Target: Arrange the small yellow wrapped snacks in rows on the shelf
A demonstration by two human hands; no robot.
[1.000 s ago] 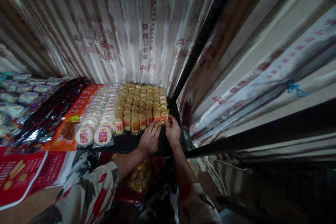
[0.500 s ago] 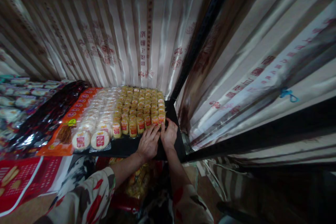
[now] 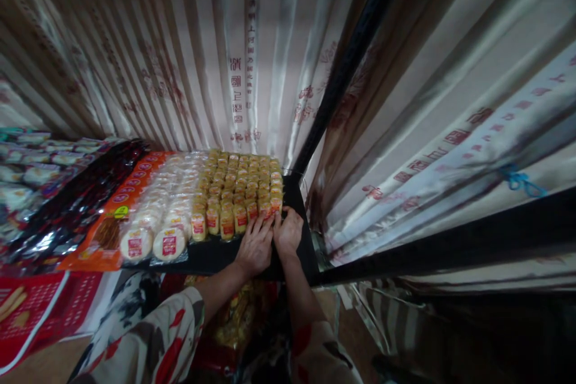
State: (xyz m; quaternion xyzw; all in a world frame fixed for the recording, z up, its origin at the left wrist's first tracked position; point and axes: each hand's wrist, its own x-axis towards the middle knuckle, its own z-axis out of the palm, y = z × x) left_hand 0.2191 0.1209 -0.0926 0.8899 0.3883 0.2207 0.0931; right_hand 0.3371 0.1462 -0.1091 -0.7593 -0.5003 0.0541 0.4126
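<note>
Rows of small yellow wrapped cakes (image 3: 240,183) with red labels stand packed together on a black shelf (image 3: 211,252). My left hand (image 3: 255,246) lies against the front of the rows near the right end, its fingers stretched out over the labels. At the front right corner, my right hand (image 3: 288,233) touches the last cake; its thumb is at the front and its bent fingers are by the side. Neither hand lifts anything. The fingertips partly cover the front cakes. White round wrapped crackers (image 3: 168,243) stand in rows left of the yellow ones.
Left along the shelf lie an orange bag (image 3: 101,234), dark shiny packets (image 3: 76,198) and white packets (image 3: 27,174). A pleated curtain (image 3: 202,60) hangs behind, with a black post (image 3: 337,84) at the corner. Below are a red bag (image 3: 49,306) and yellow packages (image 3: 234,324).
The view has shifted slightly, so the shelf sits a little lower. Both hands stay at the front right corner of the yellow cakes, with little visible movement.
</note>
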